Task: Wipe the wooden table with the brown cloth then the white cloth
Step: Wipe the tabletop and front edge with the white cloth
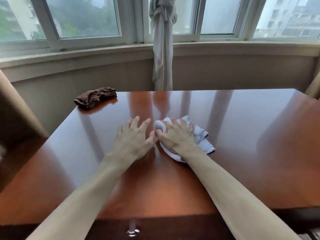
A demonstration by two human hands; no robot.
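I see a glossy wooden table (242, 135) under bay windows (83, 19), a knotted curtain (162, 49) behind. My right hand (178, 137) bunches the white cloth (202, 135), probably pressing down; beside it, my left hand (133, 139) lies spread. The brown cloth (95, 97) sits far beyond the left hand.

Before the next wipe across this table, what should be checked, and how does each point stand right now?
1. Brown cloth out of the way: ok, it lies bunched at the far left corner of the wooden table, with no hand on it.
2. White cloth in use: ok, it lies on the table under the right hand.
3. Grip on the white cloth: ok, the fingers curl over its bunched top.
4. Left hand free: ok, fingers spread, holding nothing, beside the white cloth.
5. Wiping path to the right: ok, only bare glossy wood shows there.
6. Table already dry or clean: cannot tell, reflections hide any streaks.
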